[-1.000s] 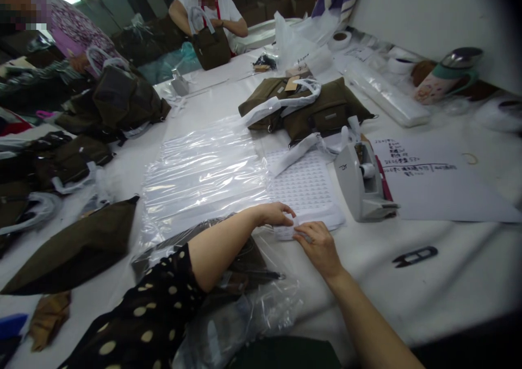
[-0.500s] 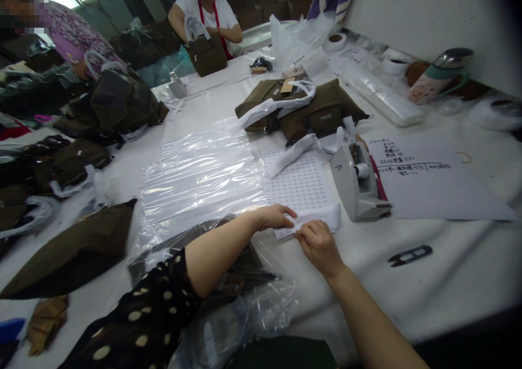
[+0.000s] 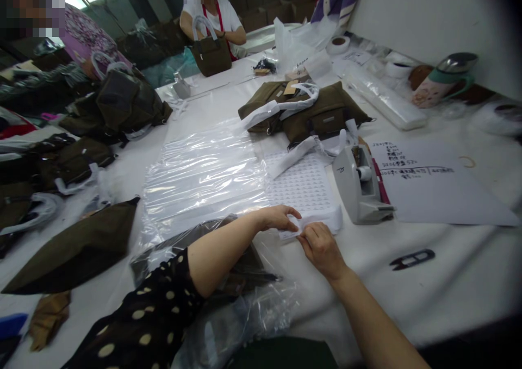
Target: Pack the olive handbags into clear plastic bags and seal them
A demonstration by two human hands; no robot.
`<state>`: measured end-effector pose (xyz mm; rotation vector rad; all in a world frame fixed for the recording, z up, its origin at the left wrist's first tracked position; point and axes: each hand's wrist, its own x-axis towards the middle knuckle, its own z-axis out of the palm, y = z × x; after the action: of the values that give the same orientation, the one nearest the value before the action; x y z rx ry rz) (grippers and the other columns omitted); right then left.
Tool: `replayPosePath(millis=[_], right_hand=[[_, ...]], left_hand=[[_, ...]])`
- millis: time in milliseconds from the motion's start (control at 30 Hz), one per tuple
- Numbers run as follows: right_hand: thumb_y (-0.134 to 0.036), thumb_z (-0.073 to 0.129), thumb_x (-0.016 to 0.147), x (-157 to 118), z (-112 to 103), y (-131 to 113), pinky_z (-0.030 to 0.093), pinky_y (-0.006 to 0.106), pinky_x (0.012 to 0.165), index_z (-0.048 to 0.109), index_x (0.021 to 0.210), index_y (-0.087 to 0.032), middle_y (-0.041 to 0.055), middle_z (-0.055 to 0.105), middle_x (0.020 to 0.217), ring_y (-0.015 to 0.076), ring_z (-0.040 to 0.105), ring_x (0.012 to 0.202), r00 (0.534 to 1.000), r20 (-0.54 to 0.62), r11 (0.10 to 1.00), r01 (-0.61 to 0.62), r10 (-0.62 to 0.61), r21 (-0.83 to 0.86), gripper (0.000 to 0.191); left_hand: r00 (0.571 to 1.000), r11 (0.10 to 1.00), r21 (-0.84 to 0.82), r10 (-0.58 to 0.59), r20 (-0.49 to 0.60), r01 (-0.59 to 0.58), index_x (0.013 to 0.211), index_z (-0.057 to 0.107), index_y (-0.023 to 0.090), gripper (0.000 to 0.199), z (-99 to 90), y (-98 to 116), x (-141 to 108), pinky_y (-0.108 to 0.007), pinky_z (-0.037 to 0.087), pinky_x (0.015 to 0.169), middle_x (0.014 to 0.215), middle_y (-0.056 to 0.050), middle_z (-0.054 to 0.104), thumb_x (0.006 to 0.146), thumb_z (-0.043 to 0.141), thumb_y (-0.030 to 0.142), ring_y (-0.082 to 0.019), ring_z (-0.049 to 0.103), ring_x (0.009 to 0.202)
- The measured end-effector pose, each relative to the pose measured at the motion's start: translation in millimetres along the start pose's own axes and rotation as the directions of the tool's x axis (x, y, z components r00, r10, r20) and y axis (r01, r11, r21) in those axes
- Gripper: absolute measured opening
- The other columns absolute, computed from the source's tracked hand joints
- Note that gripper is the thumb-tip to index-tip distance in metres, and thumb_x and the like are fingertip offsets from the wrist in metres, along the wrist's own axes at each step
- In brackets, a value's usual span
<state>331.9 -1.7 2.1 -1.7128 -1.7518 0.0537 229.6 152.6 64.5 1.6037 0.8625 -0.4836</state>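
Note:
A white sheet of small printed labels (image 3: 306,187) lies on the table, its near edge curled up. My left hand (image 3: 280,218) is at that near edge, thumb and fingers bent together on the paper. Close beside it, my right hand (image 3: 322,248) pinches the same edge; the fingertips partly hide what is between them. Left of the sheet lie overlapping clear plastic bags (image 3: 204,179). Under my left forearm a dark bag in clear plastic (image 3: 248,263) shows in part. A grey tape dispenser (image 3: 355,187) stands to the right of the sheet.
Thread snips (image 3: 412,259) lie at right, near a handwritten paper (image 3: 432,184). Olive handbags (image 3: 326,111) with wrapped handles lie beyond the labels; more dark bags (image 3: 126,97) are at left. Two people work across the table, one holding a handbag (image 3: 212,55). A flask (image 3: 444,78) stands far right.
The whole view has shifted slightly. Both hands stay at the sheet's near edge, with small finger movements. The person across the table has shifted their arms around the handbag.

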Motion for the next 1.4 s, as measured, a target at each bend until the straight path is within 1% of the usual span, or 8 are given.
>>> replayPosePath(millis=[467, 600, 733, 800, 867, 1033, 1167, 1400], right_hand=[[-0.016, 0.062, 0.082, -8, -9, -1, 0.04, 0.033, 0.076, 0.063, 0.083, -0.019, 0.0032, 0.06, 0.076, 0.0184, 0.052, 0.078, 0.982, -0.17, 0.997, 0.077, -0.079, -0.021, 0.004], [-0.031, 0.063, 0.081, 0, -23, -12, 0.04, 0.033, 0.077, 0.062, 0.076, -0.019, 0.0028, 0.059, 0.076, 0.0178, 0.052, 0.077, 0.941, -0.122, 0.904, -0.261, 0.317, 0.34, 0.012], [-0.045, 0.062, 0.079, 19, -40, -31, 0.042, 0.029, 0.072, 0.059, 0.08, -0.018, 0.0016, 0.057, 0.076, 0.016, 0.051, 0.074, 0.775, 0.322, 0.405, -0.579, 0.544, 0.707, 0.027], [-0.047, 0.064, 0.077, 30, -47, -42, 0.041, 0.027, 0.074, 0.058, 0.08, -0.018, 0.0007, 0.056, 0.076, 0.0154, 0.05, 0.076, 0.759, 0.458, 0.339, -0.629, 0.463, 0.7, 0.03], [-0.049, 0.064, 0.076, 47, -50, -57, 0.039, 0.026, 0.072, 0.059, 0.08, -0.018, 0.0005, 0.055, 0.074, 0.0152, 0.048, 0.074, 0.748, 0.542, 0.415, -0.663, 0.382, 0.623, 0.032], [-0.053, 0.063, 0.073, 109, -33, -145, 0.037, 0.025, 0.06, 0.061, 0.074, -0.018, -0.0003, 0.051, 0.063, 0.0131, 0.045, 0.062, 0.717, 0.695, 0.647, -0.554, 0.05, 0.524, 0.035], [-0.051, 0.062, 0.071, 145, 10, -249, 0.032, 0.022, 0.048, 0.06, 0.072, -0.017, -0.0035, 0.045, 0.056, 0.0091, 0.039, 0.051, 0.515, 0.826, 0.733, -0.467, -0.23, 0.495, 0.034], [-0.032, 0.062, 0.065, 168, 100, -319, 0.021, 0.022, 0.041, 0.061, 0.058, -0.015, -0.0053, 0.041, 0.044, 0.0055, 0.029, 0.04, 0.407, 0.899, 0.937, -0.224, -0.161, 0.269, 0.018]], left_hand=[[0.997, 0.997, 0.079, -0.008, -0.074, 0.014, 0.115, 0.057, 0.02, 0.044, 3.9, -3, 6, -0.024, 0.048, 0.061, 0.074, 0.0, 0.064, 0.071, 0.061, 0.017, -0.015, 0.061, 0.066], [0.941, 0.975, 0.216, 0.118, -0.318, -0.049, 0.123, 0.05, 0.016, 0.05, -11.1, 18, -16, -0.038, 0.044, 0.09, 0.112, -0.012, 0.06, 0.074, 0.06, 0.017, -0.025, 0.056, 0.104], [0.524, 0.757, 0.58, 0.639, -0.563, -0.3, 0.118, 0.051, 0.017, 0.033, -13.6, 28, -100, -0.038, 0.034, 0.101, 0.123, -0.009, 0.055, 0.085, 0.049, 0.023, -0.021, 0.046, 0.116], [0.279, 0.55, 0.771, 0.833, -0.478, -0.321, 0.106, 0.057, 0.016, 0.022, 6.4, 12, -155, -0.035, 0.04, 0.096, 0.112, -0.007, 0.061, 0.086, 0.047, 0.02, -0.018, 0.053, 0.105], [0.198, 0.448, 0.845, 0.892, -0.405, -0.292, 0.098, 0.059, 0.016, 0.018, 39.2, -16, -199, -0.031, 0.041, 0.093, 0.107, -0.004, 0.064, 0.084, 0.048, 0.018, -0.015, 0.055, 0.098], [0.278, 0.556, 0.829, 0.808, -0.519, -0.069, 0.096, 0.061, 0.019, 0.017, 114.7, -108, -238, -0.033, 0.034, 0.101, 0.112, 0.001, 0.062, 0.085, 0.049, 0.026, -0.017, 0.051, 0.109], [0.397, 0.663, 0.747, 0.672, -0.625, 0.054, 0.115, 0.054, 0.02, 0.036, 142.6, -165, -231, -0.046, 0.025, 0.107, 0.13, -0.004, 0.05, 0.089, 0.043, 0.043, -0.026, 0.035, 0.128], [0.415, 0.679, 0.732, 0.649, -0.638, 0.064, 0.113, 0.055, 0.019, 0.04, 153.0, -205, -207, -0.048, 0.024, 0.108, 0.141, -0.005, 0.039, 0.086, 0.046, 0.048, -0.027, 0.022, 0.135]])
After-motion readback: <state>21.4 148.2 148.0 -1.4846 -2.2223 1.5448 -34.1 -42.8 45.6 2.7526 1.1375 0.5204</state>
